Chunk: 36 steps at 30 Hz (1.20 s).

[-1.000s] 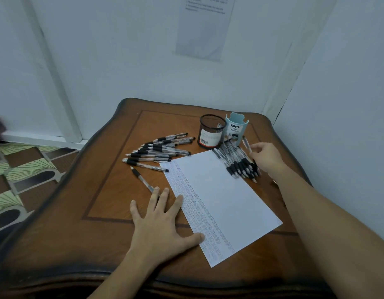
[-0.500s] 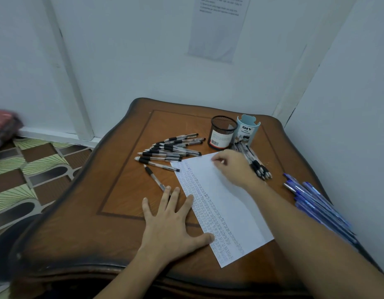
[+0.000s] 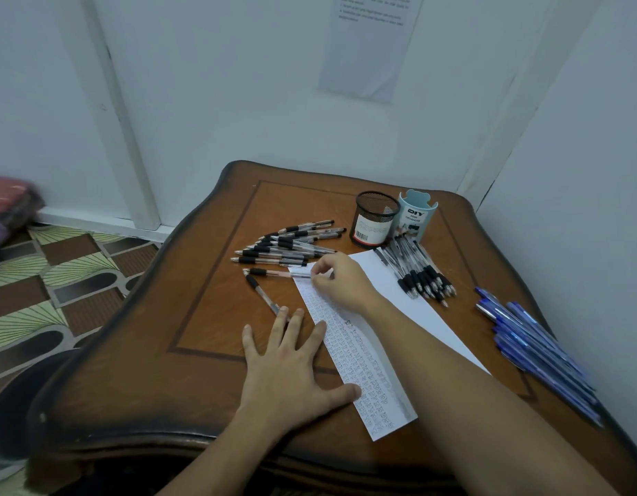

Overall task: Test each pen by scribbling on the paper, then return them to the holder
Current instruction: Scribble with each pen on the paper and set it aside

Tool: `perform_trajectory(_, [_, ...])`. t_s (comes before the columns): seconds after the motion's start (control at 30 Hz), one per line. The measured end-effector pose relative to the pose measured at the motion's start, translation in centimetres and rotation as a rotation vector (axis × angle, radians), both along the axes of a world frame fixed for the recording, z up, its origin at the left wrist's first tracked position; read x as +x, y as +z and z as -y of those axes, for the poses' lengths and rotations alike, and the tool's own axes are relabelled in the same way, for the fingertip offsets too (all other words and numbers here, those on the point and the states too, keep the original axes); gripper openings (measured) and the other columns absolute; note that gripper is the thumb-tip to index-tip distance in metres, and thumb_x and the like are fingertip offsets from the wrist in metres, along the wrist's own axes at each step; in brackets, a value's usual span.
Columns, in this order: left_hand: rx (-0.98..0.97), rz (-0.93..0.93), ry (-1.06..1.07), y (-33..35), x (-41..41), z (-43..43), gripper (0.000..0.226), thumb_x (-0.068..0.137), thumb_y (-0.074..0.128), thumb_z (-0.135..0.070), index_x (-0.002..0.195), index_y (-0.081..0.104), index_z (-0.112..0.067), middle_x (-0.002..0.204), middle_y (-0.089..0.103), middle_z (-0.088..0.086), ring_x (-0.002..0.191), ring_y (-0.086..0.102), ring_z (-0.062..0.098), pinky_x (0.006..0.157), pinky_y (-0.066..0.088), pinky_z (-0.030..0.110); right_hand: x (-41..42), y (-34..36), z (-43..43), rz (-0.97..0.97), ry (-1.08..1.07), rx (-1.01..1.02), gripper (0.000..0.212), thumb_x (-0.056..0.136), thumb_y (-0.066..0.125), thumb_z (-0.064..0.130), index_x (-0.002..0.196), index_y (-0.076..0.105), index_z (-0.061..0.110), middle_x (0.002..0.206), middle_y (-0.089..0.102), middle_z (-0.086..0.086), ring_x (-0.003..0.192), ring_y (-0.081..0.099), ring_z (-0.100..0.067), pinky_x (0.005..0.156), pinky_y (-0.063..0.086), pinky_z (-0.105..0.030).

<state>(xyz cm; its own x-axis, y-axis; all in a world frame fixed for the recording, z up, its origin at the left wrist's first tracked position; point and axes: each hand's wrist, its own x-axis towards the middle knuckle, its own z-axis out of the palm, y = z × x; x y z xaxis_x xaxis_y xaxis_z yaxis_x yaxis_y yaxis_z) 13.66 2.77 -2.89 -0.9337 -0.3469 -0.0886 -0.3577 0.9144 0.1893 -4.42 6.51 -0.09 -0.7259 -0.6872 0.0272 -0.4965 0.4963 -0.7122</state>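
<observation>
Left hand [image 3: 292,366] flat on table [image 3: 202,316], fingers spread, thumb on edge of paper [image 3: 417,309]. Stray pen [image 3: 263,295] ends at its fingertips. Right hand [image 3: 340,281] pinches pen [image 3: 270,272] at the paper's far-left corner. Beyond: loose pen pile [image 3: 288,245], black bundle [image 3: 420,273], blue pens [image 3: 531,349] at right, mesh holder [image 3: 374,220] beside blue organizer [image 3: 417,216].

The right forearm [image 3: 471,406] hides the middle of the paper [image 3: 372,374], whose scribbles are too small to read. At the paper's far corner, the right hand [image 3: 340,281] covers the back end of the pen [image 3: 274,273] it pinches. Beyond the paper, the wall notice [image 3: 370,44] is cut off on top, its print illegible. Far left of the paper, a reddish bundle [image 3: 9,205] is blurred and cropped.
</observation>
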Motion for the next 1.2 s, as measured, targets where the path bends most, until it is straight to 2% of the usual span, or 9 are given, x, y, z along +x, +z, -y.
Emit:
perform_trajectory(0.23, [0.020, 0.026, 0.023, 0.1, -0.2, 0.0, 0.113, 0.061, 0.020, -0.101, 0.154, 0.003, -0.040, 0.164, -0.012, -0.003, 0.147, -0.024, 0.021, 0.112, -0.011, 0.064, -0.5, 3.3, -5.6, 0.590, -0.378, -0.667, 0.009, 0.104, 0.049, 0.019, 0.105, 0.058, 0.016, 0.110, 0.072, -0.008, 0.104, 0.069, -0.027, 0.083, 0.056, -0.039])
perform_trajectory(0.37, [0.023, 0.034, 0.028, 0.4, -0.4, 0.2, 0.115, 0.057, 0.022, -0.102, 0.153, 0.007, -0.043, 0.164, -0.005, -0.005, 0.149, -0.015, 0.021, 0.112, -0.004, 0.063, 1.3, 4.3, -8.9, 0.700, -0.407, -0.889, 0.015, 0.109, 0.033, 0.030, 0.118, 0.045, 0.026, 0.078, 0.069, -0.005, 0.065, 0.068, -0.024, 0.067, 0.059, -0.042])
perform_trajectory(0.43, [-0.002, 0.000, 0.016, 0.4, -0.5, 0.7, 0.111, 0.057, 0.020, -0.103, 0.152, 0.014, -0.046, 0.164, 0.004, -0.007, 0.149, -0.007, 0.020, 0.111, 0.005, 0.059, 2.2, 4.2, -10.2, 0.711, -0.382, -0.901, 0.021, 0.109, 0.030, 0.033, 0.123, 0.046, 0.034, 0.064, 0.052, -0.002, 0.047, 0.043, -0.014, 0.047, 0.044, -0.028])
perform_trajectory(0.57, [-0.027, -0.117, 0.013, 0.2, -0.5, 2.0, 0.108, 0.053, 0.008, -0.099, 0.146, 0.032, -0.047, 0.156, 0.023, -0.011, 0.144, 0.006, 0.015, 0.105, 0.014, 0.048, 3.7, 4.4, -12.4, 0.652, -0.344, -0.781, 0.021, 0.108, 0.035, 0.032, 0.118, 0.054, 0.034, 0.063, 0.043, -0.002, 0.045, 0.025, -0.010, 0.042, 0.022, -0.020])
perform_trajectory(0.83, [-0.027, -0.143, 0.029, -0.4, -0.8, 2.1, 0.102, 0.060, 0.006, -0.094, 0.147, 0.029, -0.047, 0.160, 0.019, -0.005, 0.148, 0.001, 0.020, 0.112, 0.010, 0.048, 5.8, 2.9, -15.4, 0.651, -0.341, -0.869, 0.024, 0.104, 0.043, 0.025, 0.115, 0.061, 0.014, 0.047, 0.038, -0.002, 0.047, 0.049, -0.018, 0.056, 0.045, -0.030])
perform_trajectory(0.93, [-0.036, -0.145, 0.026, -0.7, -0.8, 2.0, 0.100, 0.062, 0.005, -0.093, 0.147, 0.028, -0.047, 0.160, 0.019, -0.005, 0.148, 0.001, 0.020, 0.112, 0.009, 0.048, 5.9, 1.9, -15.7, 0.778, -0.353, -0.881, 0.053, 0.099, 0.036, 0.049, 0.096, 0.067, 0.007, 0.060, 0.055, -0.008, 0.064, 0.060, -0.021, 0.068, 0.048, -0.033])
perform_trajectory(1.03, [-0.010, -0.207, 0.035, -0.8, -0.7, 2.0, 0.097, 0.062, 0.013, -0.093, 0.143, 0.038, -0.046, 0.158, 0.026, -0.006, 0.147, 0.006, 0.019, 0.112, 0.011, 0.048, 5.8, 1.0, -15.9, 0.778, -0.361, -0.785, 0.072, 0.081, 0.028, 0.070, 0.092, 0.066, 0.009, 0.062, 0.053, -0.010, 0.058, 0.049, -0.019, 0.057, 0.040, -0.031])
perform_trajectory(1.13, [0.022, -0.294, 0.028, -0.9, -0.5, 1.9, 0.090, 0.064, 0.023, -0.092, 0.135, 0.050, -0.043, 0.151, 0.037, -0.010, 0.142, 0.016, 0.017, 0.110, 0.015, 0.050, 6.1, 0.0, -16.0, 0.670, -0.299, -0.688, 0.062, 0.085, 0.038, 0.059, 0.102, 0.067, 0.007, 0.068, 0.065, -0.016, 0.058, 0.058, -0.022, 0.051, 0.043, -0.029])
perform_trajectory(1.2, [0.021, -0.300, 0.009, -0.9, -0.5, 1.8, 0.088, 0.066, 0.025, -0.091, 0.132, 0.054, -0.041, 0.146, 0.043, -0.014, 0.139, 0.021, 0.014, 0.110, 0.016, 0.050, 6.2, -0.8, -16.0, 0.601, -0.234, -0.680, 0.041, 0.085, 0.057, 0.045, 0.087, 0.064, 0.005, 0.065, 0.064, -0.013, 0.053, 0.055, -0.020, 0.047, 0.042, -0.026])
